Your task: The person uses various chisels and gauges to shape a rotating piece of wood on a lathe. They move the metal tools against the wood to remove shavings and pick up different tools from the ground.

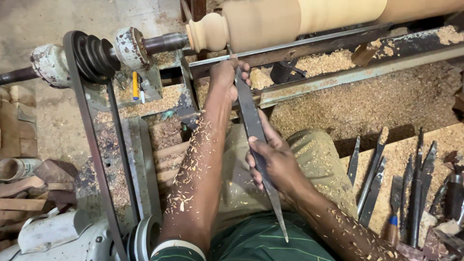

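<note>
A long flat steel chisel (251, 121) runs from the metal tool rest (299, 46) back toward my lap, ending in a pointed tang. My left hand (227, 77) presses down on its front end at the rest, just below the pale wooden workpiece (270, 21) mounted on the lathe. That workpiece has a rounded bead at its left end. My right hand (273, 162) grips the middle of the chisel blade. Wood chips cling to both forearms.
A black drive belt (94, 140) runs from the stepped pulley (96, 55) down to a motor (63, 237) at bottom left. Several chisels and gouges (411, 188) lie on a sawdust-covered board at right. Shavings cover the lathe bed (367, 72). Wood scraps (21, 183) sit at left.
</note>
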